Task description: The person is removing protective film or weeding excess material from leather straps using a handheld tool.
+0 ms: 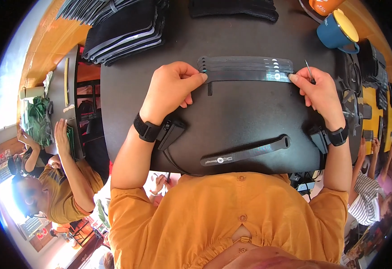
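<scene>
Straps (247, 76), flat & blk, lie in a staggered stack mid-bench (250, 112), parallel w/ its far edge, L ends rounded, pale print nr R ends. L hand (171, 87) pinches one end btwn thumb & fingers; R hand (316, 87) pinches the other, w/ thin pointed metal tool (309, 69) also in its grip. Single loose strap (250, 152) slants by near edge; blue mug (330, 36) nr far R corner.
</scene>
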Action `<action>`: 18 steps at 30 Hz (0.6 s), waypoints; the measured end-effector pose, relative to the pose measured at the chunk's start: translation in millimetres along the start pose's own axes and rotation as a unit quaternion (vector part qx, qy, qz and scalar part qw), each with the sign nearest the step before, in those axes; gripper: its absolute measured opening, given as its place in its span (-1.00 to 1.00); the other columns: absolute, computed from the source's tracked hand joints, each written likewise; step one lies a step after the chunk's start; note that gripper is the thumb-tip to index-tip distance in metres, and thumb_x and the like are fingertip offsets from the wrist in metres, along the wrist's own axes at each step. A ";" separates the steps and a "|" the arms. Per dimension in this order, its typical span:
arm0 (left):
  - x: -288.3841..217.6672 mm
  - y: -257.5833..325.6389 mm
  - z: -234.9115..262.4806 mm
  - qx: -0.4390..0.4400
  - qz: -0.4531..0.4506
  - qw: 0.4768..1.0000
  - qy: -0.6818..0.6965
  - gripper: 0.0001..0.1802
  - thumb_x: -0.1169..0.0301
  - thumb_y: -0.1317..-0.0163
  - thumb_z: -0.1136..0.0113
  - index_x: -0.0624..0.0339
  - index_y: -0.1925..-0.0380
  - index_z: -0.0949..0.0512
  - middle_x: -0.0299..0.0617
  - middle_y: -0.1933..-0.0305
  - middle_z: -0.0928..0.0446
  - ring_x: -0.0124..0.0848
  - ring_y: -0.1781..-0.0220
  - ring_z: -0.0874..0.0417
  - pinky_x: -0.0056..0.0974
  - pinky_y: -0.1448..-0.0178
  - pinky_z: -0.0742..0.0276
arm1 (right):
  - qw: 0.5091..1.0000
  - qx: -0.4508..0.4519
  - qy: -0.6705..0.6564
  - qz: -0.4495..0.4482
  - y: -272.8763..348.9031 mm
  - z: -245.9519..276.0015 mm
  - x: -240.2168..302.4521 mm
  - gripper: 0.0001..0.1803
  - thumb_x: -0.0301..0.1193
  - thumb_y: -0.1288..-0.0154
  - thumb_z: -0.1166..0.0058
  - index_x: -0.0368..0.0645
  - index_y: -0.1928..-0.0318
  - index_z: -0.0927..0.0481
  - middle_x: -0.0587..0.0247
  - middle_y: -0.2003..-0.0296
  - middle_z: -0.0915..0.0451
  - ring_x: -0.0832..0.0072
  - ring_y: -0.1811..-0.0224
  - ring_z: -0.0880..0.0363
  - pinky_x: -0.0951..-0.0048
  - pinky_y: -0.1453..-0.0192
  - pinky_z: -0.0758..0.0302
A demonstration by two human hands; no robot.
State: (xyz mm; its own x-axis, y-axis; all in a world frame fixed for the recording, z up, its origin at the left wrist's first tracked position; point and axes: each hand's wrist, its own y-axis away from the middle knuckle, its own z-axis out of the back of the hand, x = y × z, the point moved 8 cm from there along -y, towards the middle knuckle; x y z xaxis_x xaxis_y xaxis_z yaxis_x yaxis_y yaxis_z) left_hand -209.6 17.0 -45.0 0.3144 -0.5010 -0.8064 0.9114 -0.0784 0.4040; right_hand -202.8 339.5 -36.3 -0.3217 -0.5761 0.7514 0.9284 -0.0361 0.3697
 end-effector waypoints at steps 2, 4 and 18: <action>-1.9 -0.2 -0.5 0.006 -0.008 1.000 0.000 -0.73 0.32 -0.21 -0.35 0.37 0.35 -0.64 -0.28 0.56 -0.58 -0.60 0.66 -0.55 -0.47 0.57 -0.46 | 1.000 -0.007 0.005 -0.006 0.4 0.6 -0.5 -0.75 -0.27 -0.32 -0.27 -0.23 0.30 -0.63 0.42 0.61 -0.49 0.72 0.71 -0.37 0.62 0.63 -0.27; -0.6 1.1 0.1 -0.004 0.007 1.000 0.002 -0.74 0.33 -0.21 -0.35 0.37 0.35 -0.64 -0.28 0.55 -0.58 -0.60 0.66 -0.54 -0.48 0.58 -0.44 | 1.000 0.001 0.001 0.006 -1.0 -0.4 -0.4 -0.74 -0.26 -0.31 -0.28 -0.23 0.30 -0.64 0.40 0.61 -0.51 0.71 0.71 -0.39 0.61 0.63 -0.29; -4.0 1.8 -1.5 -0.010 0.004 1.000 -0.011 -0.75 0.30 -0.26 -0.34 0.31 0.35 -0.60 -0.36 0.61 -0.51 -0.63 0.70 -0.48 -0.52 0.63 -0.32 | 0.999 0.005 0.022 0.045 -2.5 0.7 0.1 -0.69 -0.22 -0.31 -0.26 -0.26 0.28 -0.65 0.33 0.59 -0.56 0.67 0.70 -0.43 0.57 0.59 -0.36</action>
State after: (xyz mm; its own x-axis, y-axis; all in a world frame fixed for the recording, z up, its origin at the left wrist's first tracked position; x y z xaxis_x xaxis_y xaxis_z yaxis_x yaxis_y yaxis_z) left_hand -208.8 20.2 -41.7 0.3163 -0.5203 -0.7932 0.9138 -0.0576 0.4021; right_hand -205.4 340.1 -36.8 -0.2290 -0.6117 0.7572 0.9509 0.0256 0.3083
